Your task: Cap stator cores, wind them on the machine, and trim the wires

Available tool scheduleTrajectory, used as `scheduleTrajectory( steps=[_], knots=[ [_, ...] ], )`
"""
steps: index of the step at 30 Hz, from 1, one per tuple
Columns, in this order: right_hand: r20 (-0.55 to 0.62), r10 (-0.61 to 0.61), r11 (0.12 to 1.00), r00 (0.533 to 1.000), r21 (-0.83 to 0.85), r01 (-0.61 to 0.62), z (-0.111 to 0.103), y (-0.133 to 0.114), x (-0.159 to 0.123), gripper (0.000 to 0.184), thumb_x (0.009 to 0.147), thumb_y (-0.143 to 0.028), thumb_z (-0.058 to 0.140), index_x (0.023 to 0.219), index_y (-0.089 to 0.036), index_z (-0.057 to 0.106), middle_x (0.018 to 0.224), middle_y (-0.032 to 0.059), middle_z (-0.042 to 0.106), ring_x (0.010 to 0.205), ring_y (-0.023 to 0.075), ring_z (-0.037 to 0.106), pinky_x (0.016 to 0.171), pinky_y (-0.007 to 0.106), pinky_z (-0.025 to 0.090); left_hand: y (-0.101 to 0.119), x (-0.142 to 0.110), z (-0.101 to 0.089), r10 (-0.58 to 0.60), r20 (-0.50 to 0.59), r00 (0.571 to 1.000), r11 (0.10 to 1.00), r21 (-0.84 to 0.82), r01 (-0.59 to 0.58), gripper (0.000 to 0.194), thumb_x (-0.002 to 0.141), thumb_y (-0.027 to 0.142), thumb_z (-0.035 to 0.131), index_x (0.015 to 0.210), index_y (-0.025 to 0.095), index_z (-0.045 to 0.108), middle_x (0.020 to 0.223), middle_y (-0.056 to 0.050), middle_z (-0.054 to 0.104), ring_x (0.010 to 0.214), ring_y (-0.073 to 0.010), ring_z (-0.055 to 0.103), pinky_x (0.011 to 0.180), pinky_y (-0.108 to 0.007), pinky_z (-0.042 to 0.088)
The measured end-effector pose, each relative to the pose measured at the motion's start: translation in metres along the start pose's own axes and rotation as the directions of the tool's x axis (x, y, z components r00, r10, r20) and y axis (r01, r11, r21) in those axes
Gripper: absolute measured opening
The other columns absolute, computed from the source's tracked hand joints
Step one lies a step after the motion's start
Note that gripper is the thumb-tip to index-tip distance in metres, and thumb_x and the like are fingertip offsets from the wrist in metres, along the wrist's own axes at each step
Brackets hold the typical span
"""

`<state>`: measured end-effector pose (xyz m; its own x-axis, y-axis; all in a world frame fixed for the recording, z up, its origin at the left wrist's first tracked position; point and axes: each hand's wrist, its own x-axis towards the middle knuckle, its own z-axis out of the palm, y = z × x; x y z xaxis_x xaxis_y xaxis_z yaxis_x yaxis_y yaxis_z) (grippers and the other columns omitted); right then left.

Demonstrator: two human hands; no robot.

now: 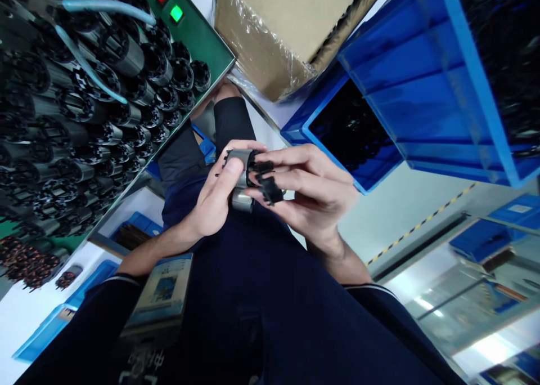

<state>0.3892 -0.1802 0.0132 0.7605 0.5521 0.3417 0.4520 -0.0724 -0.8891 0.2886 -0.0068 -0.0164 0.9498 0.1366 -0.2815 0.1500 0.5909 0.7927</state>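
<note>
1. Being held above the lap, a dull grey metal cylinder (241, 177) with a black toothed rim is wrapped by the left hand (215, 199), with the thumb pressed on the barrel and the fingers curled behind it.
2. A black toothed plastic piece (270, 191) is pinched by the right hand (310, 191) between thumb and fingers, close against the cylinder's upper end. Whether it is seated there cannot be told, since the join is covered by the fingers.
3. The cylinder is judged to be light and stiff, with a smooth barrel that may prove slightly slippery, so hold is best taken around the barrel. The thin black teeth appear to be the more fragile part and are better left unloaded.
4. Rows of matching cylinders (105, 103) are packed to the left, against a green panel fitted with red and green buttons (192, 27).
5. A blue plastic crate of black parts (405, 75) and a cardboard box wrapped in clear film (270, 30) are placed to the right.
</note>
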Motion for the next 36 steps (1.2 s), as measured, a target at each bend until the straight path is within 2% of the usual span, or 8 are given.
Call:
scheduleTrajectory(
  steps=[5, 8, 12, 16, 21, 24, 28, 36],
  knots=[
    [-0.044, -0.074, 0.997, 0.996, -0.019, 0.073, 0.004, -0.002, 0.003, 0.037, 0.102, -0.047, 0.099, 0.138, -0.042, 0.094, 0.13, 0.0007, 0.093, 0.11, 0.0305, 0.093, 0.092, 0.048, 0.083, -0.002, 0.006, 0.008, 0.049, -0.069, 0.996, 0.999, -0.006, -0.049, 0.043, 0.118, 0.069, 0.073, 0.131, 0.029, 0.082, 0.111, -0.005, 0.079, 0.104, -0.0253, 0.083, 0.096, -0.039, 0.071],
    [-0.024, -0.034, 0.999, 0.999, -0.007, 0.033, -0.003, -0.008, 0.007, 0.029, 0.11, -0.056, 0.09, 0.131, -0.036, 0.094, 0.126, 0.0051, 0.092, 0.113, 0.0314, 0.09, 0.092, 0.05, 0.081, 0.005, 0.017, 0.016, 0.096, -0.117, 0.988, 0.987, -0.12, -0.11, 0.041, 0.108, 0.065, 0.085, 0.118, 0.027, 0.078, 0.084, 0.0, 0.07, 0.067, -0.019, 0.069, 0.066, -0.035, 0.059],
    [-0.012, -0.008, 1.0, 1.0, 0.007, 0.008, -0.01, -0.01, 0.004, 0.033, 0.11, -0.052, 0.09, 0.139, -0.037, 0.084, 0.12, 0.0047, 0.085, 0.108, 0.0307, 0.085, 0.092, 0.052, 0.076, 0.018, 0.028, 0.022, 0.11, -0.242, 0.964, 0.97, -0.187, -0.157, 0.041, 0.107, 0.063, 0.081, 0.109, 0.023, 0.075, 0.07, 0.003, 0.064, 0.05, -0.0153, 0.057, 0.053, -0.031, 0.047],
    [0.082, 0.047, 0.996, 0.996, -0.076, -0.041, -0.014, -0.007, -0.001, 0.048, 0.117, -0.062, 0.077, 0.161, -0.043, 0.074, 0.123, 0.0069, 0.079, 0.112, 0.0314, 0.08, 0.093, 0.052, 0.075, 0.023, 0.03, 0.021, 0.101, -0.278, 0.955, 0.982, -0.129, -0.141, 0.034, 0.108, 0.059, 0.075, 0.108, 0.025, 0.071, 0.074, 0.003, 0.064, 0.052, -0.0168, 0.062, 0.055, -0.033, 0.05],
    [0.015, -0.095, 0.995, 0.995, 0.0, 0.095, -0.002, -0.003, 0.003, 0.042, 0.11, -0.05, 0.093, 0.145, -0.034, 0.075, 0.129, 0.0038, 0.084, 0.119, 0.0258, 0.085, 0.098, 0.044, 0.076, 0.023, 0.029, 0.021, 0.125, -0.272, 0.954, 0.972, -0.157, -0.172, 0.032, 0.105, 0.055, 0.078, 0.11, 0.023, 0.071, 0.078, 0.001, 0.067, 0.055, -0.0161, 0.064, 0.054, -0.032, 0.05],
    [-0.079, -0.098, 0.99, 0.992, 0.093, 0.105, 0.016, 0.001, 0.001, 0.046, 0.104, -0.056, 0.099, 0.13, -0.034, 0.069, 0.131, 0.0033, 0.089, 0.109, 0.0255, 0.089, 0.088, 0.044, 0.078, 0.024, 0.027, 0.025, 0.102, -0.286, 0.953, 0.971, -0.18, -0.158, 0.031, 0.106, 0.054, 0.078, 0.109, 0.024, 0.072, 0.084, -0.001, 0.069, 0.073, -0.0219, 0.077, 0.072, -0.036, 0.065],
    [0.009, -0.017, 1.0, 1.0, 0.019, 0.017, 0.027, 0.005, -0.011, 0.049, 0.11, -0.067, 0.089, 0.138, -0.033, 0.067, 0.138, 0.0088, 0.09, 0.12, 0.0291, 0.086, 0.104, 0.054, 0.077, 0.029, 0.023, 0.028, 0.092, -0.325, 0.941, 0.961, -0.219, -0.17, 0.031, 0.103, 0.053, 0.083, 0.11, 0.024, 0.078, 0.096, -0.004, 0.075, 0.093, -0.0252, 0.082, 0.095, -0.042, 0.072],
    [0.052, -0.103, 0.991, 0.993, -0.076, 0.107, 0.014, 0.005, -0.013, 0.049, 0.116, -0.049, 0.088, 0.161, -0.031, 0.081, 0.142, 0.0074, 0.087, 0.126, 0.0254, 0.087, 0.109, 0.045, 0.077, 0.034, 0.021, 0.029, 0.064, -0.354, 0.933, 0.988, -0.108, -0.109, 0.035, 0.099, 0.059, 0.089, 0.109, 0.028, 0.077, 0.103, -0.005, 0.075, 0.097, -0.0261, 0.08, 0.082, -0.039, 0.064]
  ],
)
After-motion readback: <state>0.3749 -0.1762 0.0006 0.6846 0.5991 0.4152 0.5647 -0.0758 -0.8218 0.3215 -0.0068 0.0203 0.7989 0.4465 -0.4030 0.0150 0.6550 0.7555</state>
